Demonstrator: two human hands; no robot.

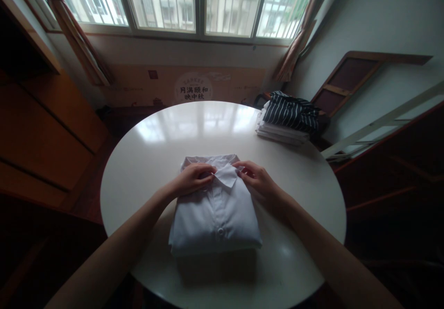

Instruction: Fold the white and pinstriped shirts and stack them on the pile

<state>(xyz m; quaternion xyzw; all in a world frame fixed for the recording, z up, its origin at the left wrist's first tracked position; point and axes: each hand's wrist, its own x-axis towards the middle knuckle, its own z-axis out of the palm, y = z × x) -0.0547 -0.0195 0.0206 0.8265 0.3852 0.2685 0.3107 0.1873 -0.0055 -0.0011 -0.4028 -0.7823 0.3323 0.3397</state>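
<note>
A folded white shirt (215, 212) lies near the front middle of a round white table (145, 161), buttoned placket up, collar (225, 174) toward the window. Both hands sit at the collar: the left hand (192, 179) rests on its left side with fingers curled down onto the cloth, pinching or pressing it, which of the two I cannot tell; the right hand (256, 179) touches the right collar point with fingertips bent in, a narrow grip on the edge of the fabric at most.

Judging from this, the collar is being squared; it goes best with light, even pressure from both sides, so the points lie symmetric about the placket and the stack below does not shift; pulling one side harder would likely skew the fold.

The shirt is thin, smooth woven cloth, soft at the edges, forming a plump rectangle with a button (219, 231) near its front; the tabletop is hard, glossy, reflecting the window. At the far right edge sits a pile (286, 119) of folded garments, white below, dark striped on top.
</note>
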